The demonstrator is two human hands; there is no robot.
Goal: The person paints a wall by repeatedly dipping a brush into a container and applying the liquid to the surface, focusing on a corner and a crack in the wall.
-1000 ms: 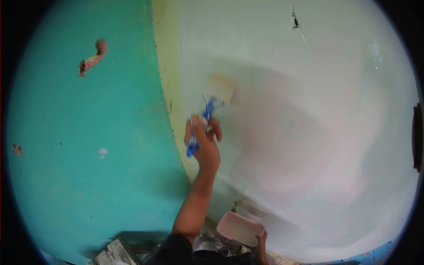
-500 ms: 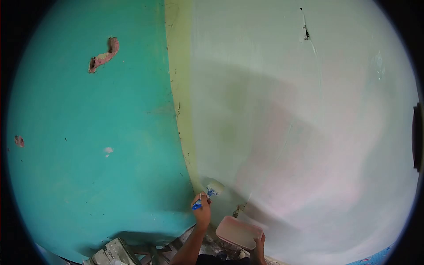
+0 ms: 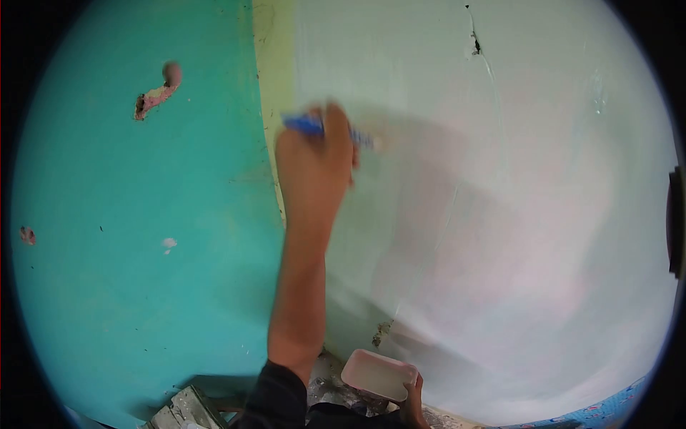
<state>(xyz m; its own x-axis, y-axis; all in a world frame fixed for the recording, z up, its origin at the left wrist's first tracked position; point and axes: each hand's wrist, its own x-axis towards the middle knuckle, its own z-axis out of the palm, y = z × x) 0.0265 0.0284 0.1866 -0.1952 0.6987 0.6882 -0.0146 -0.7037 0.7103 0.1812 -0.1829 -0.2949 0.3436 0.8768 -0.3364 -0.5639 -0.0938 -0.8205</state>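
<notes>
Left hand (image 3: 314,168), fisted round the brush (image 3: 304,125), has swept from low to high up the wall (image 3: 500,214); right hand (image 3: 413,399) grips the tray (image 3: 375,372).

The teal painted wall (image 3: 143,272) on the left looks matt and smooth. A chipped patch (image 3: 153,96) at upper left bares rough pinkish plaster. The pale whitish painted wall (image 3: 514,214) on the right carries a faint sheen, broken by a jagged crack (image 3: 475,39) near the top. The blue-handled paintbrush (image 3: 304,125) and the shallow pink tray (image 3: 379,372) look like smooth plastic. The dark sleeve (image 3: 279,400) is matt cloth.
</notes>
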